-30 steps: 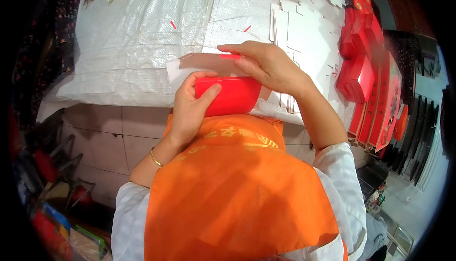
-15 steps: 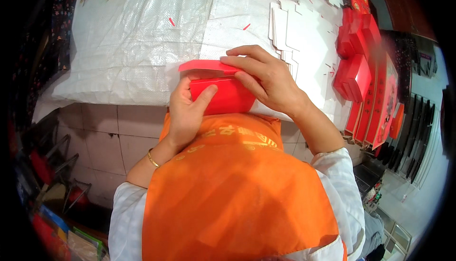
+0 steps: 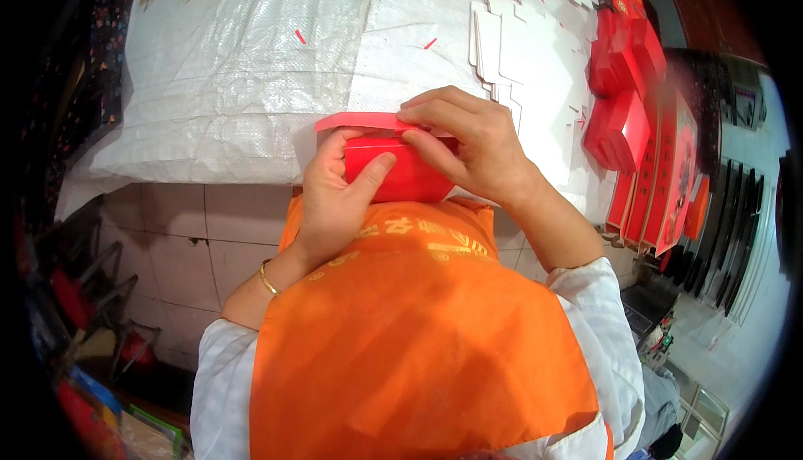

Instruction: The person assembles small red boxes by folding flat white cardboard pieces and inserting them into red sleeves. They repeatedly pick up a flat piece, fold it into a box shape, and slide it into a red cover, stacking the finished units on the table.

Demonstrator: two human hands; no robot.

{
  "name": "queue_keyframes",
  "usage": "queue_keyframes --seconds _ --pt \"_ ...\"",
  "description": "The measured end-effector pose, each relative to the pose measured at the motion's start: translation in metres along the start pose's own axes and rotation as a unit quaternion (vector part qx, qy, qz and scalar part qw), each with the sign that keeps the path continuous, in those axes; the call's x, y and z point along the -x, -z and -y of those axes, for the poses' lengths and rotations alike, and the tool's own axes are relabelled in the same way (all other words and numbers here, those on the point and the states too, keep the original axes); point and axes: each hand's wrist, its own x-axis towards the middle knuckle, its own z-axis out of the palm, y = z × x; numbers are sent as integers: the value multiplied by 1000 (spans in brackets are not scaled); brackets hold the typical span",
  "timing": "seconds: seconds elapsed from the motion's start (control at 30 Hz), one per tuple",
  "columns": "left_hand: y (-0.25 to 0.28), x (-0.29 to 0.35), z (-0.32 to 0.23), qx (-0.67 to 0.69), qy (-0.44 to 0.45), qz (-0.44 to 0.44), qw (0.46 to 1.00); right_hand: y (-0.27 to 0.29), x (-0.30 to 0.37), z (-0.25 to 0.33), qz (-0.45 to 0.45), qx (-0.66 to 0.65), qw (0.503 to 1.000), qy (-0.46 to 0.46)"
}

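Red card box [image 3: 400, 171] sits at the near worktop [image 3: 251, 84] edge, against our orange apron [image 3: 418, 334]. Left hand [image 3: 335, 201] is clamped on its left end, thumb across the front. Right hand [image 3: 468, 142] is curled over the top right, fingertips pinching the pale pink flap [image 3: 355, 120]. We judge it light, thin and easy to crease; grip by corners and folds, not mid-panel. White die-cut blanks [image 3: 502, 50] lie at 1 o'clock, finished red boxes [image 3: 623, 100] stacked at 3 o'clock. Versus half a second ago: flap stands more upright, right fingers moved onto its edge, left thumb slid higher up the front.
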Motion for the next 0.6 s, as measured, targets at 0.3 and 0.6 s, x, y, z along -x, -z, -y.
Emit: queue_keyframes --seconds 0.3,0.6 --pt "2 3 7 6 -2 -2 1000 1 5 6 -1 -21 1000 -4" --pt "4 11 5 -3 23 -2 1000 7 16 3 10 -193 975 -109"
